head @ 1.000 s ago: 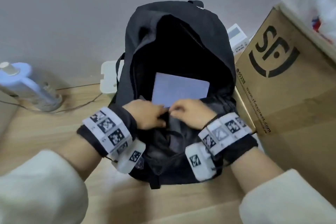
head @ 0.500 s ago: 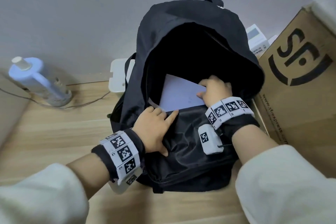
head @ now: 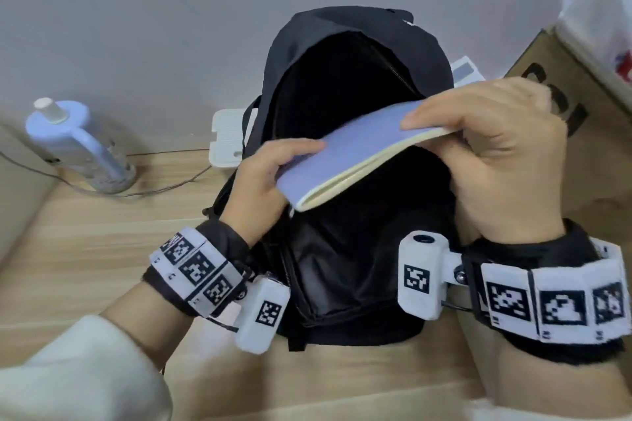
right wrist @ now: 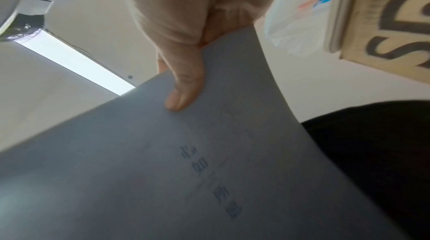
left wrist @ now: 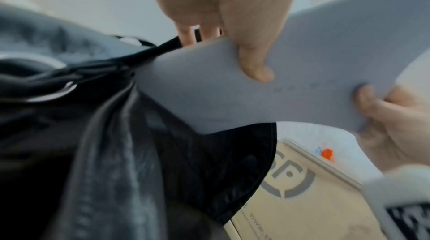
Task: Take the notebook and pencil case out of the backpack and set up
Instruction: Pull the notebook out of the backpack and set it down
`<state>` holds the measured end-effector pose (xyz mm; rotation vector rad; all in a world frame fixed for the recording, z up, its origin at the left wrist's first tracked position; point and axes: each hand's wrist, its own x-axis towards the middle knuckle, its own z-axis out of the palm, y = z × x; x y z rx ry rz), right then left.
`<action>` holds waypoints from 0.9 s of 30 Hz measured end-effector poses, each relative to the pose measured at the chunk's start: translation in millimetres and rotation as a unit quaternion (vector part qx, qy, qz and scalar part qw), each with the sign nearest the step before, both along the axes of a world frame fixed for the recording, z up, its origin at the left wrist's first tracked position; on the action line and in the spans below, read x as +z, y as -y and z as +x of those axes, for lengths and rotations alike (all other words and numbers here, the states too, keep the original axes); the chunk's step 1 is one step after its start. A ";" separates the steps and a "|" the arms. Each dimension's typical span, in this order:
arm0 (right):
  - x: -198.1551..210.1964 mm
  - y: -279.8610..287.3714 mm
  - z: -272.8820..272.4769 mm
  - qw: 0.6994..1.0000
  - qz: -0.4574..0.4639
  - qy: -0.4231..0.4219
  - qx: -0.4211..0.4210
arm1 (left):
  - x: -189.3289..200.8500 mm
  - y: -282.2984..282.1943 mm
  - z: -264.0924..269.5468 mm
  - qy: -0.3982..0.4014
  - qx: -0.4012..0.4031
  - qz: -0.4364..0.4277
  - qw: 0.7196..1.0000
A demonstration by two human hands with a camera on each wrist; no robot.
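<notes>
A thin lilac notebook (head: 355,147) hangs tilted above the mouth of the black backpack (head: 342,55), which stands unzipped on the wooden desk. My left hand (head: 270,178) grips the notebook's lower left end, thumb on the cover. My right hand (head: 492,150) pinches its upper right end, thumb on top. The left wrist view shows the notebook (left wrist: 267,82) held by the left hand (left wrist: 232,28), and the right wrist view shows the printed cover (right wrist: 209,170) under the right hand's thumb (right wrist: 184,85). No pencil case is visible; the backpack's inside is dark.
A brown cardboard box (head: 588,133) stands close on the right, with a white plastic bag (head: 602,10) on top. A pale blue bottle-shaped appliance (head: 75,147) with a cable sits at the back left. A white block (head: 227,140) lies behind the backpack by the wall.
The notebook has come up out of the backpack. My right hand lifted it and my left hand left the bag's front edge to take hold of its lower end.
</notes>
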<state>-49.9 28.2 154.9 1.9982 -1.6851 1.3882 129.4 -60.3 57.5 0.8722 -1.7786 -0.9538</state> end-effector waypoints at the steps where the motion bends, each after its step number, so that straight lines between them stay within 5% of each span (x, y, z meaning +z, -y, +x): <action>1: 3.4 0.5 3.1 0.999 -0.030 0.018 0.014 | 6.6 -0.8 2.5 -0.031 0.009 0.034 0.999; 5: -3.0 17.0 3.2 0.973 -0.083 0.214 0.018 | 30.2 -1.3 36.9 -0.209 0.102 0.043 0.972; 7: -26.8 37.2 1.2 0.970 0.035 0.239 -0.015 | 31.7 9.6 82.3 -0.293 0.113 0.041 0.949; 9: -64.4 64.3 7.7 0.956 0.238 0.169 -0.036 | 9.6 28.6 147.9 -0.310 0.122 0.127 0.934; 13: -129.4 112.0 31.2 0.842 0.539 0.029 -0.001 | -52.5 31.6 247.5 -0.261 0.232 0.293 0.890; 17: -152.4 135.2 60.4 0.779 0.625 -0.040 -0.007 | -88.5 -2.0 264.0 -0.159 0.274 0.377 0.870; 20: -164.3 138.1 67.2 0.776 0.628 -0.053 -0.002 | -108.5 -23.0 259.1 -0.080 0.288 0.467 0.832; 23: -168.1 136.6 60.7 0.783 0.622 -0.011 -0.017 | -125.0 -41.1 250.8 0.020 0.263 0.501 0.824; 27: -158.5 124.8 47.9 0.843 0.530 0.067 -0.052 | -143.7 -53.4 240.1 0.138 0.291 0.468 0.823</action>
